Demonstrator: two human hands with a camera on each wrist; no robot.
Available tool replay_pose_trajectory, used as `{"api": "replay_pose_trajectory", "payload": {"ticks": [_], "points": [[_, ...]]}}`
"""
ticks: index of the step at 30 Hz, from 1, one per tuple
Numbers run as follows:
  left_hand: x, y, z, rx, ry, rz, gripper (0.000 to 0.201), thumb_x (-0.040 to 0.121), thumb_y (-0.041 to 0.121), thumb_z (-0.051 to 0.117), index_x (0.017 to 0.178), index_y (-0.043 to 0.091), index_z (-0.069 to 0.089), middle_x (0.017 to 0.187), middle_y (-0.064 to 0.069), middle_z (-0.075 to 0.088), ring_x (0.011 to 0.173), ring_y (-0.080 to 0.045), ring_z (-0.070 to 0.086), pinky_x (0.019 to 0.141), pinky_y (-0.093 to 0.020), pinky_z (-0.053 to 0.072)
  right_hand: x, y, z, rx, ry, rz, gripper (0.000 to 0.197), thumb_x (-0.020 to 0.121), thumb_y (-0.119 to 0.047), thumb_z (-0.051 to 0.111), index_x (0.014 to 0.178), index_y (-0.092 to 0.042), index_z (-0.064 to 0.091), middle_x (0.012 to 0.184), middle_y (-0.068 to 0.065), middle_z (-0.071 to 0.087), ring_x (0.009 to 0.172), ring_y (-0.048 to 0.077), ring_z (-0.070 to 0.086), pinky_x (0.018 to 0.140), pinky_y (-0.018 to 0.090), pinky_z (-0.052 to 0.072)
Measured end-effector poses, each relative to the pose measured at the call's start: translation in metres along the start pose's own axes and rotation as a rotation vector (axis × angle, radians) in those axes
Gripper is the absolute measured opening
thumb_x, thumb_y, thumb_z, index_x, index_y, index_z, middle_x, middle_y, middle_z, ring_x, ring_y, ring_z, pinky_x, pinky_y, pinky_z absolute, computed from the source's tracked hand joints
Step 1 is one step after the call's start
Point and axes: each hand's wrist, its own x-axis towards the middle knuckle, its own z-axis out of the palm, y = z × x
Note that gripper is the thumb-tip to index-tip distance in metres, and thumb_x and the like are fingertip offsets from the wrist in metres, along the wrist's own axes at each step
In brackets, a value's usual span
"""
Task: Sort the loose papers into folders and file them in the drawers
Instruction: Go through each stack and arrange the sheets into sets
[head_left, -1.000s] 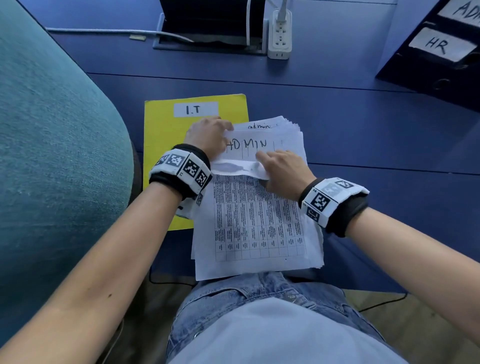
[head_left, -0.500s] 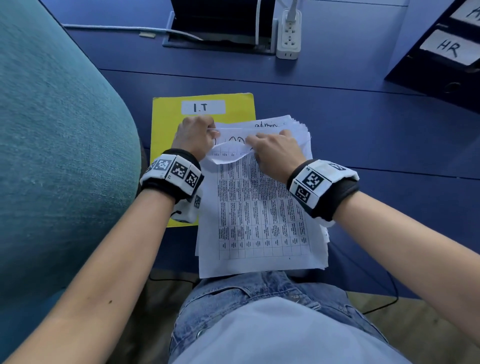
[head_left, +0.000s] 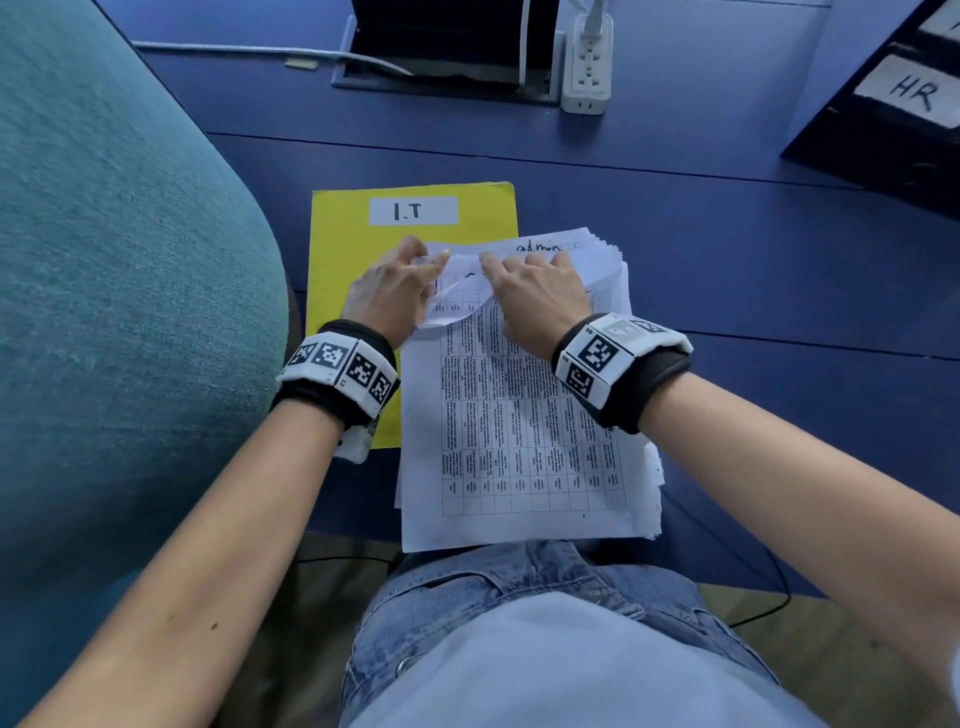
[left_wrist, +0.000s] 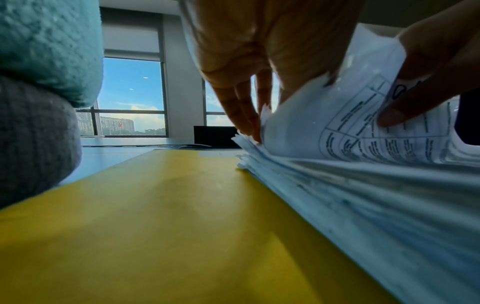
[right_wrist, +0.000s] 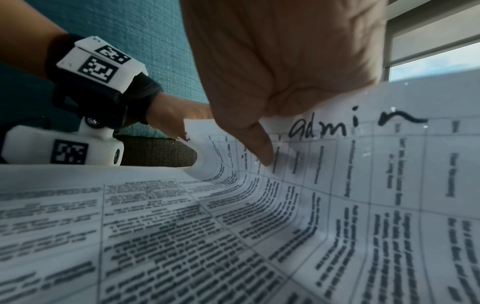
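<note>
Both hands (head_left: 395, 291) (head_left: 535, 296) pinch the top sheet (head_left: 457, 291); stack (head_left: 524, 431) under the fingers seemingly unsorted, folder (head_left: 353, 244) closed, nothing filed.

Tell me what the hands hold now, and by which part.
Both the left hand and right hand pinch the top sheet of the paper stack by its lifted far edge.

paper stack (head_left: 524, 426) right of (partly overlapping) folder (head_left: 358, 249)
</note>
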Motion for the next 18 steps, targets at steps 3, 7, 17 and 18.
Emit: {"api": "replay_pose_trajectory", "payload": {"ticks": [3,7,17,18], "points": [[-0.001,-0.001,0.002,-0.043,0.065,-0.031,0.029,0.094,0.012,0.052,0.121,0.013,0.062,0.125,-0.011,0.052,0.101,-0.032,0.058,0.080,-0.041,0.049,0.000,0.001,0.002,-0.003,-0.009,0.005,0.064,0.087,-0.003,0.040,0.146,-0.009,0.017,0.124,0.009,0.054,0.114,0.030,0.049,0.096,0.044,0.033],[-0.001,-0.002,0.005,-0.430,0.182,-0.072,0.019,0.088,0.009,0.060,0.101,0.001,0.071,0.112,-0.011,0.060,0.100,-0.025,0.059,0.087,-0.027,0.046,0.001,0.004,0.006,0.008,0.047,0.015,0.067,0.088,-0.006,0.042,0.149,-0.016,0.014,0.122,0.008,0.051,0.111,0.030,0.046,0.089,0.040,0.034],[-0.007,-0.006,-0.005,-0.785,-0.047,-0.098,0.041,0.078,0.042,0.063,0.060,0.005,0.058,0.059,0.004,0.043,0.062,-0.013,0.037,0.058,-0.028,0.028,-0.016,0.009,0.023,0.136,0.448,-0.012,0.040,0.061,0.008,0.071,0.099,-0.004,0.067,0.072,0.009,0.066,0.065,0.029,0.061,0.066,0.036,0.047],[-0.007,-0.005,-0.004,-0.776,-0.062,-0.094,0.036,0.082,0.036,0.064,0.059,0.009,0.056,0.060,0.002,0.043,0.061,-0.013,0.036,0.057,-0.027,0.027,-0.016,0.009,0.025,0.126,0.467,-0.021,0.045,0.058,0.009,0.073,0.101,-0.004,0.067,0.070,0.008,0.067,0.063,0.028,0.061,0.065,0.035,0.048]]}}
